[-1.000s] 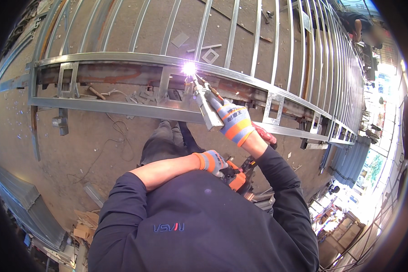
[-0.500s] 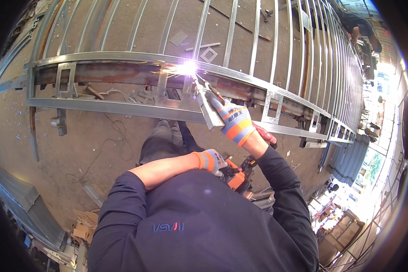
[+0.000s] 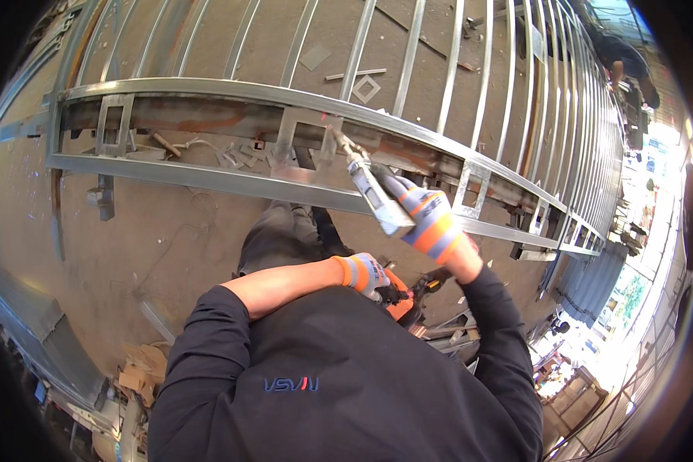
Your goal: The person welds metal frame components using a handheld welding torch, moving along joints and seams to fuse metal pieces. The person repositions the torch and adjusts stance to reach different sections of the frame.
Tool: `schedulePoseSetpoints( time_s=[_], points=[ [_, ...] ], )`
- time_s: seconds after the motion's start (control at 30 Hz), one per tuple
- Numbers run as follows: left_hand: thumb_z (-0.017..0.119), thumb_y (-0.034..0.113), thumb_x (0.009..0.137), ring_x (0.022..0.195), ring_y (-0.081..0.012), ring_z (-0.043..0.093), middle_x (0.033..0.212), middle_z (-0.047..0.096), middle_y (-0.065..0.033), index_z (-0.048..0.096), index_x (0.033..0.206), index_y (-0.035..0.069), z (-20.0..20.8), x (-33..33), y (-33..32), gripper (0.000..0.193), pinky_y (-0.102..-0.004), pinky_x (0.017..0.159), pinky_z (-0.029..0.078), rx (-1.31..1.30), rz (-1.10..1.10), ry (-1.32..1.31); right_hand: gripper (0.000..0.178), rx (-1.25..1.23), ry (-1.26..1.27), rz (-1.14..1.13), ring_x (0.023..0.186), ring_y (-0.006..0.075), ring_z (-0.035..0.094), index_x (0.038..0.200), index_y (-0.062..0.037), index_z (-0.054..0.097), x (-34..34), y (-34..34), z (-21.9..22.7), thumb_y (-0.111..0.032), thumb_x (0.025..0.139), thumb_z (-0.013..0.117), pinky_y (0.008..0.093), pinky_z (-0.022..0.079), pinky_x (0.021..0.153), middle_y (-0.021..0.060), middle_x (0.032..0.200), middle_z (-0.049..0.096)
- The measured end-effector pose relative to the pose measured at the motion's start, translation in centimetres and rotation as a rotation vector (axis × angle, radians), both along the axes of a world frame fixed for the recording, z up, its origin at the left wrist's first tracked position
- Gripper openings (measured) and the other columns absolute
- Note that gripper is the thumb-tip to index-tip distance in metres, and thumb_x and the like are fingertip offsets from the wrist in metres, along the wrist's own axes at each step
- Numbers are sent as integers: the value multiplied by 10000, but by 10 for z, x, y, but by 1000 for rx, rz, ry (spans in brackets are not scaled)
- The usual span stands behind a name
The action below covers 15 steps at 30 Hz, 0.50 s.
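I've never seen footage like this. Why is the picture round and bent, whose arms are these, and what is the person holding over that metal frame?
The picture comes from a small wide-angle camera worn on a person's head, looking down. That lens bends straight lines, so the bars curve toward the rim. The dark sweater at the bottom is the person's own body, and both arms are theirs.

Both hands wear striped work gloves. The right hand reaches forward and holds a welding torch, its tip close to or touching a joint on the long metal frame. No spark shows at this moment. The left hand stays near the chest, gripping an orange and black tool that I cannot identify.

The frame lies flat on a dusty floor, next to a grille of thin parallel bars. Small metal offcuts lie scattered around. Another person stands far off, top right.
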<state>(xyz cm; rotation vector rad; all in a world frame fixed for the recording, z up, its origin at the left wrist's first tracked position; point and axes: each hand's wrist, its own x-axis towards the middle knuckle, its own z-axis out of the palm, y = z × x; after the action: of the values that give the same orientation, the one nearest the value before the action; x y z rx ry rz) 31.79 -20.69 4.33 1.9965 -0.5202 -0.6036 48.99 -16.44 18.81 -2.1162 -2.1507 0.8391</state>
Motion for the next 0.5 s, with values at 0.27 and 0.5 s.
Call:
schedulePoseSetpoints(
  time_s=[0.27,0.5],
  points=[
    [623,581,945,943,-375,686,941,713,-146,676,1186,91,4,-10,7,548,-484,810,526,-324,167,-154,738,-468,794,-78,905,125,711,1500,0,536,29,77,-24,-77,814,798,305,585,834,98,1096,776],
    [670,343,913,882,-373,696,881,699,-125,682,1048,97,13,-8,16,282,-478,744,533,-298,255,-191,544,-552,919,58,981,100,673,1398,-37,643,46,117,-44,-98,880,797,281,557,885,58,1131,775]
  ],
)
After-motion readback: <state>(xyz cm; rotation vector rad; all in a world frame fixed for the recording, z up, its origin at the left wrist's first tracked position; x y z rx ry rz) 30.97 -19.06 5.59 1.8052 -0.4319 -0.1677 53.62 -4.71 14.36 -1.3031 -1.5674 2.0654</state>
